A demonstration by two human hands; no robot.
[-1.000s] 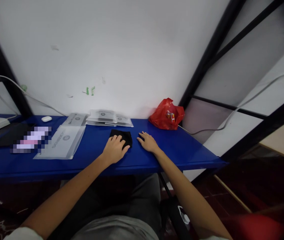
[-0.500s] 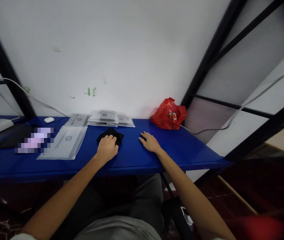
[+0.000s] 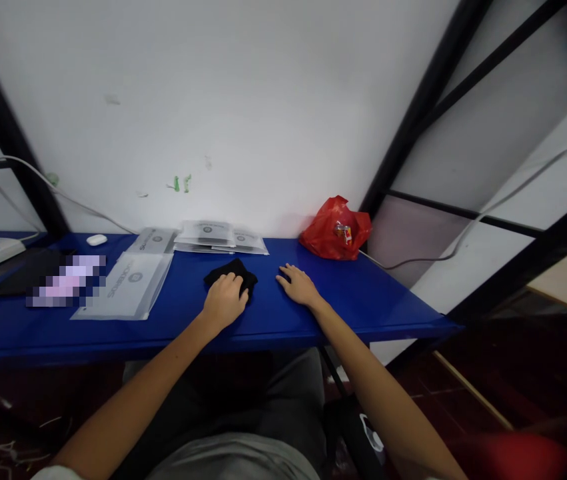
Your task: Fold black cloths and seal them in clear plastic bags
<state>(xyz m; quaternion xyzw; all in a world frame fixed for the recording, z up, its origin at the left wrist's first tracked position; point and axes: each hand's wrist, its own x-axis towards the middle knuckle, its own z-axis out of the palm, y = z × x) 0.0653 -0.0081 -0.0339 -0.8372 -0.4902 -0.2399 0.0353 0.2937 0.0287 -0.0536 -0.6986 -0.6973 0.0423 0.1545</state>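
A crumpled black cloth (image 3: 231,267) lies on the blue tabletop (image 3: 363,297), in front of me and slightly left of the middle. My left hand (image 3: 225,301) is over its near side with the fingers curled down onto it, so part of the cloth is hidden under the palm. To the right, my right hand (image 3: 298,285) rests flat on the tabletop, fingers spread and holding nothing. A gap of bare blue surface separates the right hand from the cloth.
Printed translucent zip bags (image 3: 128,287) lie at left, with more stacked bags (image 3: 208,232) by the wall. Further left are a white earbud case (image 3: 96,240), a dark flat object (image 3: 28,270) and a blurred-out screen. A red plastic bag (image 3: 330,233) sits at back right.
My left hand has slid a little to the right along the tabletop, and the black cloth has moved with it. The right hand has stayed where it was.
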